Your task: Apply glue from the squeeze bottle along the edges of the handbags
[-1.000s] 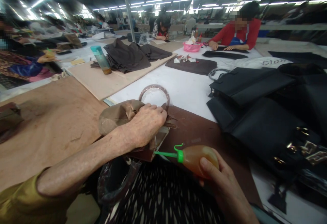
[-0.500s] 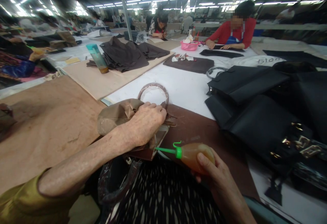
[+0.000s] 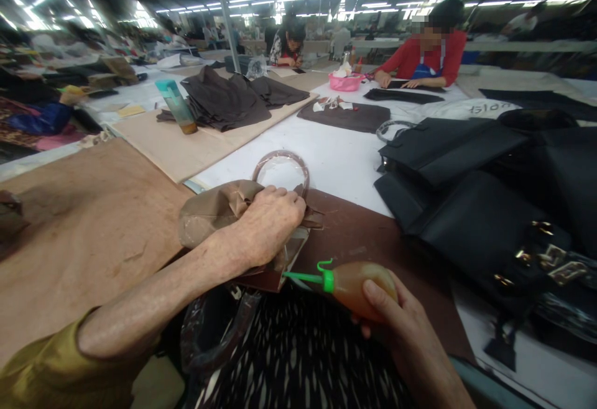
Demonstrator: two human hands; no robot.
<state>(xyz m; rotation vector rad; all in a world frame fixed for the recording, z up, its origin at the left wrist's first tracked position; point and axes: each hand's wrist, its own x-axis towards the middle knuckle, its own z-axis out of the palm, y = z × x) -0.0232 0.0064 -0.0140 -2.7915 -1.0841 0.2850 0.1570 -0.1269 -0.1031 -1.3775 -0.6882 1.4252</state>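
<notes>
A squeeze bottle [image 3: 359, 291] of amber liquid was grasped in the right hand [image 3: 396, 312], its green nozzle [image 3: 305, 278] aimed at an open edge of a brown handbag [image 3: 208, 216]. The handbag, at the near side of the surface [image 3: 336, 163], was gripped by the left hand [image 3: 270, 225], fingers curled over it. Glue application was apparently in hand; a light squeeze, tip guided along that edge, seemed called for next.

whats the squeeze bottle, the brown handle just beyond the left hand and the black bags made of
Squeeze bottle: probably soft plastic, translucent; amber contents show through.
Brown handle: perhaps leather or imitation, its glossy glints suggesting clear plastic wrap.
Black bags: smooth, low-sheen, leather-like panels; real or synthetic, I can't tell.
</notes>
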